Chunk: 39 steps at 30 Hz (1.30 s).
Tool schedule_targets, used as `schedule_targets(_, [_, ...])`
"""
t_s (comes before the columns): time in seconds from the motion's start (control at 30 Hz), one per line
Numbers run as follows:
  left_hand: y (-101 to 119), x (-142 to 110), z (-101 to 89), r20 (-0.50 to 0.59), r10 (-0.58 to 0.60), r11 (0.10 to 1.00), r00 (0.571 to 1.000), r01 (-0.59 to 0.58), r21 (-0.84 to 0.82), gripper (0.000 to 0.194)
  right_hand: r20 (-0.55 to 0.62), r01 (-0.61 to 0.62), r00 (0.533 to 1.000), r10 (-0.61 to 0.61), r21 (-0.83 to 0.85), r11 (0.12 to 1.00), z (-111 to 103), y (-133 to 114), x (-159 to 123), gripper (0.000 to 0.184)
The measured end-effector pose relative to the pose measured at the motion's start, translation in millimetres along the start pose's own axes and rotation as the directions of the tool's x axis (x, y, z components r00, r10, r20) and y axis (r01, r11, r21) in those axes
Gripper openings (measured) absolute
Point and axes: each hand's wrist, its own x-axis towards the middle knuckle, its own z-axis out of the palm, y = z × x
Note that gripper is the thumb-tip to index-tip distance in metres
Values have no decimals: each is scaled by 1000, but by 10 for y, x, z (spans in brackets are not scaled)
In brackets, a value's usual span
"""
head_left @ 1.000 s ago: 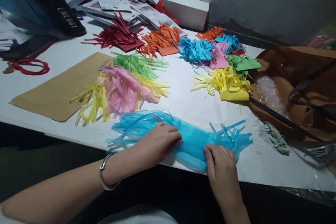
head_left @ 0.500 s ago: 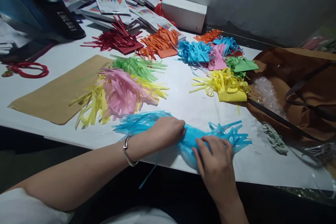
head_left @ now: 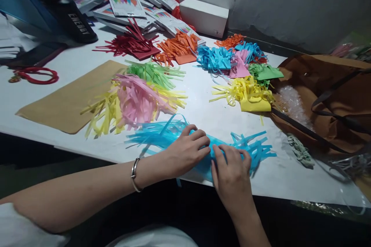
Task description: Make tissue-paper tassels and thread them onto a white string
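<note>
Blue fringe [head_left: 204, 168] lies lengthwise, approx. 9 to 3 o'clock, in front of the person; clock read from its ctr, 12 = away. L hand [head_left: 189, 150] & R hand [head_left: 233, 171] are side by side on its mid part, fingertips just beside each other, L to the 9 side, R to the 3 side. Fingers of both bent over it & touching; can't tell if either actually pinches it. Cut strips stick out past L hand at 9–10 and past R hand at 2–3.

Edges: table [head_left: 199, 112] front edge runs right under the fringe at 6; one strip end hangs past it.

Room: white tabletop shows 12–1, between the fringe & yellow bundle [head_left: 256, 104] (approx. 1–2). Tighter at 10: pink strips [head_left: 136, 98] just beside the fringe's 9 o'clock end, on yellow strips [head_left: 107, 114]; green strips [head_left: 153, 73] at 11. Brown sheet [head_left: 66, 102] behind, 9–10.

Farther: orange bundle [head_left: 184, 50] 11–12, blue bundle [head_left: 217, 60] 12, bag [head_left: 333, 92] 2, green twist [head_left: 300, 150] 3.
</note>
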Motion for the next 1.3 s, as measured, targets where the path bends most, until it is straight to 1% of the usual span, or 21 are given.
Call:
schedule_targets(0.07, [-20,-19,39,16,44,999,999,-44,-22,14,50,41,998,-41,6,999,24,-17,13,24])
schedule_targets(0.17, [-72,-74,48,56,65,998,996,-63,-28,16,42,71,996,-72,31,997,29,60,-36,23])
schedule_targets(0.27, [-105,-141,50,72,34,999,997,-32,-36,14,11,69,998,-69,48,996,-22,179,-142,27])
schedule_targets(0.33, [-107,-161,63,76,11,999,997,-7,-51,14,18,61,998,-62,37,997,-59,215,-197,27])
schedule_targets(0.4, [-103,-146,73,89,-25,997,996,31,-66,15,13,66,998,-67,32,997,-76,196,-216,24])
schedule_targets(0.47, [-107,-96,63,135,-63,994,989,74,-81,15,-2,63,998,-63,55,996,-68,153,-200,19])
schedule_targets(0.5, [-115,-60,49,173,-86,991,981,102,-89,15,-2,44,999,-44,66,997,-57,136,-183,17])
schedule_targets(0.57, [-143,24,8,261,-150,978,953,183,-105,14,16,-38,999,37,45,998,-26,137,-142,19])
schedule_targets(0.63, [-180,116,-35,346,-237,951,908,290,-108,15,37,-130,991,132,-37,991,5,185,-101,22])
schedule_targets(0.67, [-199,161,-53,378,-277,936,883,338,-102,17,40,-153,987,157,-84,985,17,218,-81,23])
schedule_targets(0.7, [-216,204,-68,399,-309,923,863,373,-91,19,36,-165,985,171,-129,978,26,251,-60,24])
schedule_targets(0.77, [-243,282,-88,410,-356,909,840,413,-56,20,22,-180,982,188,-207,962,26,292,-11,25])
schedule_targets(0.87, [-261,364,-100,404,-396,901,825,435,-5,16,-28,-237,970,240,-297,925,-13,256,72,19])
schedule_targets(0.9, [-262,380,-99,406,-400,900,822,437,2,16,-32,-237,971,238,-295,926,-29,225,95,15])
schedule_targets(0.93, [-261,388,-96,412,-401,899,818,438,6,16,-21,-206,978,208,-265,942,-40,190,114,13])
schedule_targets(1.03, [-252,372,-74,421,-404,897,812,441,10,16,61,-15,998,20,-84,996,-27,116,131,16])
schedule_targets(1.07, [-245,353,-64,408,-405,899,818,437,17,15,76,36,997,-33,-41,999,-8,112,126,16])
schedule_targets(1.1, [-238,329,-54,377,-398,907,836,421,24,13,77,65,995,-63,-22,998,13,117,116,16])
schedule_targets(1.17, [-220,274,-33,265,-335,941,904,338,37,12,46,65,997,-64,-22,998,50,148,97,19])
schedule_targets(1.23, [-203,222,-11,135,-208,978,969,202,56,16,9,33,999,-33,7,999,63,178,87,19])
schedule_targets(1.3, [-189,190,14,69,-73,995,995,67,77,10,-6,-6,1000,6,67,998,58,180,91,17])
